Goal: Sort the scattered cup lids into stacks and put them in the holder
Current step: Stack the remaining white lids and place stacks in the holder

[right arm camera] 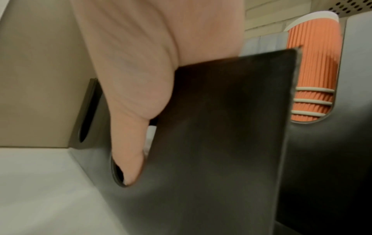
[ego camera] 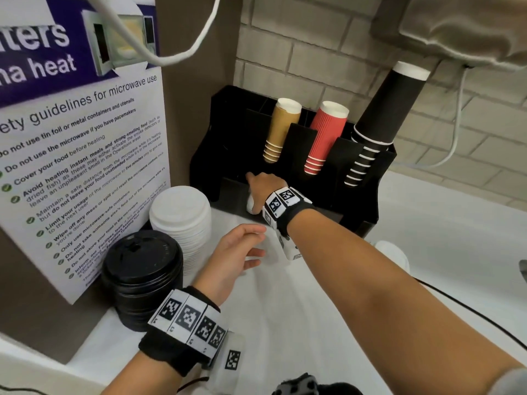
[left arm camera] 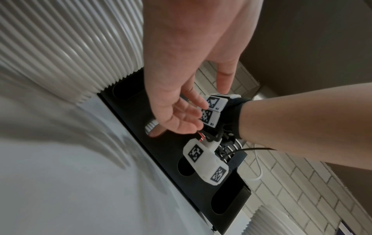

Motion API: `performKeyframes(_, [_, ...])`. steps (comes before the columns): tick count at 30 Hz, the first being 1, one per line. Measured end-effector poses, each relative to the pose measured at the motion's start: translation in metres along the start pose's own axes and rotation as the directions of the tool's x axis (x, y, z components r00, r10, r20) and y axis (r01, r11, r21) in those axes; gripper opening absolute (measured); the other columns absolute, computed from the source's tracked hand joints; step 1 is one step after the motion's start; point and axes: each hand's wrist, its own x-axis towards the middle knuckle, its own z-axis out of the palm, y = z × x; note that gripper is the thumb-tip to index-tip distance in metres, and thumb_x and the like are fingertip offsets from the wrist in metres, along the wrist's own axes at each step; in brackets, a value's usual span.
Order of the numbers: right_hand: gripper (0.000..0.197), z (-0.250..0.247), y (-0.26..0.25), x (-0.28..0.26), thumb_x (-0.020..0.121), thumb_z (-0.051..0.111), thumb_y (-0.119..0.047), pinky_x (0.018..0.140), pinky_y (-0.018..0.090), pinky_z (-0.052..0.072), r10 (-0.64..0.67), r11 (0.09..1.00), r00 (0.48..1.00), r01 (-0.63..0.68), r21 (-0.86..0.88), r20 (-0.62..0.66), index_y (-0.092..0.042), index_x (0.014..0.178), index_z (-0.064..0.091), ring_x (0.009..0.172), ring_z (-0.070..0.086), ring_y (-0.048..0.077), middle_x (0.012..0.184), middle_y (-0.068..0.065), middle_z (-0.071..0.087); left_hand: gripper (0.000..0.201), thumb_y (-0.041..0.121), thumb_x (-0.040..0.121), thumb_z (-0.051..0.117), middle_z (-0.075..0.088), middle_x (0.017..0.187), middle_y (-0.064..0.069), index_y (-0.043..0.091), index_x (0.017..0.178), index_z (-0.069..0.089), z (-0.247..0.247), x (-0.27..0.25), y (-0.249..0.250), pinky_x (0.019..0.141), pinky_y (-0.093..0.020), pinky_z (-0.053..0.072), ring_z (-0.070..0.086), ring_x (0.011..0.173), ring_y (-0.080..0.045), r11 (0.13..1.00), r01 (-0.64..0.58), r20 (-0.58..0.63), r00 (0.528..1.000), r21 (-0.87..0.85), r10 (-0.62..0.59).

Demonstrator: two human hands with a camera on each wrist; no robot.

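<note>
Two stacks wait left of my slack-fingered left hand (ego camera: 231,252); right hand (ego camera: 261,191) grips white lids (ego camera: 251,205) inside the holder (ego camera: 368,178).

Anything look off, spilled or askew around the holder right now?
Nothing spilled or damaged. The white lid stack and black lid stack stand neatly on the counter, still outside the black holder. The right hand is lowering white lids into a front slot; the left hand hovers open.
</note>
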Motion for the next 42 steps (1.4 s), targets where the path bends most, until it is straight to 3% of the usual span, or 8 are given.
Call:
performKeyframes(8, [0.066,-0.006,-0.001,-0.01,0.073,0.082,-0.024,0.075,0.037,0.052,-0.002,1.0,0.999,0.003,-0.008,0.036,-0.003,0.127,0.051,0.111,0.054,0.032,0.131,0.011,0.041,0.017,0.013,0.095,0.056,0.065,0.094,0.002,0.022,0.094,0.07,0.002,0.002,-0.002,0.075,-0.027,0.05,0.063,0.08,-0.014,1.0,0.006,-0.016,1.0,-0.002,-0.006])
performKeyframes(13, [0.044,-0.007,-0.003,-0.015,0.083,0.069,-0.021,0.085,0.036,0.048,-0.033,0.998,0.994,0.039,-0.058,0.102,-0.005,0.122,0.058,0.114,0.056,0.03,0.122,0.012,0.056,0.017,0.015,0.094,0.057,0.066,0.097,0.002,0.024,0.095,0.07,0.002,0.003,-0.003,0.082,-0.032,0.05,0.064,0.08,-0.014,1.0,0.003,-0.026,1.0,0.005,-0.003])
performKeyframes(21, [0.047,-0.013,0.006,-0.052,0.086,0.063,-0.032,0.094,0.038,0.045,-0.031,0.99,0.994,0.045,0.133,-0.102,-0.006,0.124,0.057,0.12,0.041,0.03,0.131,0.013,0.039,0.017,0.012,0.094,0.056,0.069,0.081,0.007,0.021,0.094,0.07,0.006,0.007,0.0,0.077,-0.032,0.047,0.063,0.076,-0.014,1.0,-0.001,-0.026,1.0,-0.011,0.001])
performKeyframes(25, [0.055,-0.023,0.055,-0.108,0.084,0.067,-0.033,0.101,0.044,0.042,0.157,0.884,0.954,-0.019,0.468,-0.257,-0.012,0.133,0.053,0.122,0.043,0.03,0.129,0.012,0.047,0.015,0.017,0.094,0.057,0.065,0.093,0.003,0.022,0.098,0.07,0.008,0.005,0.0,0.08,-0.035,0.044,0.062,0.083,-0.016,1.0,-0.004,0.006,1.0,0.014,0.004])
performKeyframes(31, [0.053,0.02,0.132,-0.212,0.082,0.072,-0.037,0.1,0.037,0.041,0.556,0.656,0.824,-0.358,0.665,-0.104,-0.024,0.13,0.055,0.122,0.044,0.031,0.126,0.009,0.049,0.014,0.016,0.095,0.056,0.064,0.094,0.002,0.021,0.099,0.069,0.014,0.007,-0.001,0.074,-0.027,0.05,0.063,0.08,-0.014,1.0,-0.006,0.061,0.998,0.02,0.005])
performKeyframes(36, [0.085,0.058,0.137,-0.233,0.068,0.083,-0.043,0.108,0.044,0.037,0.602,0.529,0.797,-0.436,0.728,0.041,-0.034,0.141,0.04,0.129,0.038,0.032,0.137,0.01,0.037,0.015,0.019,0.095,0.056,0.064,0.095,0.002,0.023,0.1,0.069,0.021,0.009,-0.004,0.075,-0.028,0.05,0.065,0.081,-0.015,0.999,0.001,0.087,0.996,0.039,-0.005])
performKeyframes(39, [0.079,0.07,0.137,-0.229,0.071,0.083,-0.037,0.096,0.029,0.037,0.628,0.508,0.778,-0.39,0.768,-0.021,-0.033,0.139,0.043,0.121,0.045,0.029,0.13,0.008,0.04,0.014,0.019,0.095,0.057,0.065,0.093,0.003,0.023,0.1,0.07,0.024,0.007,-0.006,0.074,-0.027,0.051,0.066,0.078,-0.013,0.999,0.005,0.104,0.995,0.04,-0.009])
performKeyframes(42, [0.071,0.074,0.138,-0.226,0.073,0.081,-0.031,0.09,0.029,0.037,0.653,0.512,0.756,-0.385,0.768,-0.056,-0.031,0.135,0.047,0.113,0.049,0.027,0.116,0.003,0.041,0.014,0.02,0.095,0.057,0.065,0.093,0.003,0.022,0.1,0.07,0.027,0.005,-0.007,0.075,-0.027,0.051,0.066,0.078,-0.013,0.999,0.004,0.114,0.993,0.043,-0.009])
